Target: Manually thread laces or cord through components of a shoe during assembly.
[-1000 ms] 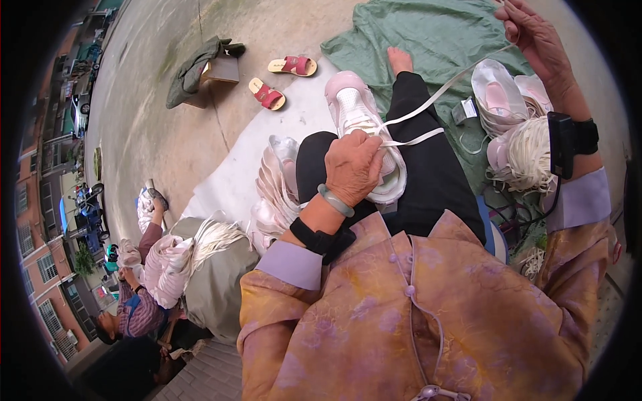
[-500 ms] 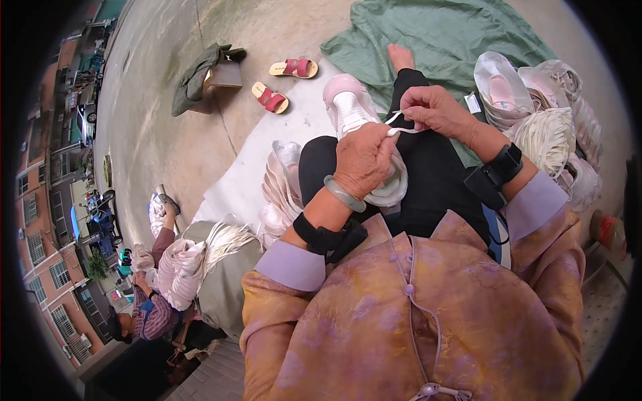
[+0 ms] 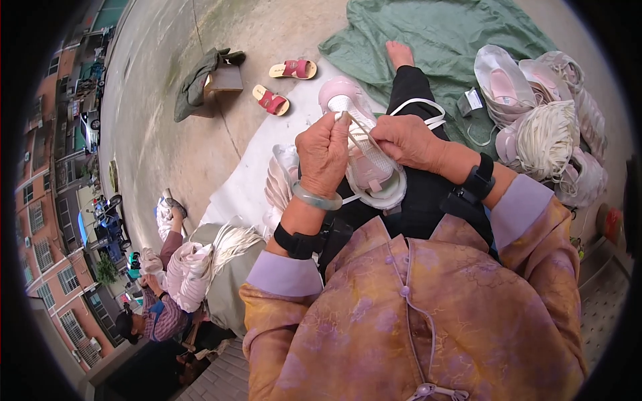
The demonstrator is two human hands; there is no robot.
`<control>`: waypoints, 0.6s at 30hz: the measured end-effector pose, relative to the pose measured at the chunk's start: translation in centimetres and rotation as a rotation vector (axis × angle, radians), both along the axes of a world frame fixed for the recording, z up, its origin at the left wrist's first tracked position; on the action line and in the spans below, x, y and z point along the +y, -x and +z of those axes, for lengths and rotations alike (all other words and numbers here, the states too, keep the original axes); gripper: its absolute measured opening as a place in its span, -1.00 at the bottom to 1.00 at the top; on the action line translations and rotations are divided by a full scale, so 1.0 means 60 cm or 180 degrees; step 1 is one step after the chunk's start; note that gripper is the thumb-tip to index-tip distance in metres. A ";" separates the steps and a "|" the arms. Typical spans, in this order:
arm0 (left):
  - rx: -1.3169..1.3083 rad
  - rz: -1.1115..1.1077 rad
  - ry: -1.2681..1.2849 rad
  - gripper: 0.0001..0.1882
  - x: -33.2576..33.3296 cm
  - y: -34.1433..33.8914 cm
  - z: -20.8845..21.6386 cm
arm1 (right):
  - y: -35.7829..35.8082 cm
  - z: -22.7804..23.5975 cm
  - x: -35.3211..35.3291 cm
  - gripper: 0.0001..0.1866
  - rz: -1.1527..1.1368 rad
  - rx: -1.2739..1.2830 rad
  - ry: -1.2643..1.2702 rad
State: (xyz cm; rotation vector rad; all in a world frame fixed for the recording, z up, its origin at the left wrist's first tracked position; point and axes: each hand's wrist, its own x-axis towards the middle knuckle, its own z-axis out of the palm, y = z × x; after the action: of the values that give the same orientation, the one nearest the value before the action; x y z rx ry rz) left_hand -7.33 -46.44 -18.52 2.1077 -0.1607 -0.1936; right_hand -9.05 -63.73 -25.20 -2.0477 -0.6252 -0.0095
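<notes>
A pink-and-white sneaker upper (image 3: 369, 168) lies across my lap with its rounded toe pointing away from me. Above its lacing area, a white shoelace (image 3: 359, 127) is stretched between my two hands. My left hand (image 3: 321, 152), with a pale bangle at the wrist, is closed in a pinch on the lace at the upper's left side. From the right, my right hand (image 3: 409, 142) pinches the lace close to the eyelets. A loose loop of lace arches over my right thigh beyond that hand. The left hand partly covers the upper's edge.
Stacked shoe uppers and a bundle of white laces (image 3: 550, 137) lie at my right. More uppers (image 3: 279, 182) stand at my left. Ahead are a green cloth (image 3: 461, 40), red slippers (image 3: 271, 100) and a draped box (image 3: 224, 79). Another person (image 3: 160, 314) sits at lower left.
My left hand has moved up and left, off the upper's middle. My right hand has come down and left to the eyelets. The lace now loops over my thigh, and more of the upper shows.
</notes>
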 end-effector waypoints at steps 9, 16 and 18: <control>-0.0094 0.0028 0.0115 -0.73 -0.002 0.003 -0.001 | 0.012 0.012 0.011 -0.94 -0.0024 -0.0427 0.0390; -0.0088 0.0051 0.0037 -0.74 -0.002 0.003 -0.001 | 0.015 0.002 0.012 -0.94 -0.0109 -0.0373 0.0382; -0.0081 0.0039 0.0060 -0.74 -0.002 0.002 -0.002 | 0.015 0.002 0.014 -0.94 -0.0111 -0.0368 0.0398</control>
State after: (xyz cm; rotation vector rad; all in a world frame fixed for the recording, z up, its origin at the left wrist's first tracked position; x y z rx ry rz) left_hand -7.47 -46.54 -18.61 2.0925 -0.1642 -0.1572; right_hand -9.93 -62.88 -25.11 -2.1906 -0.6762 -0.1123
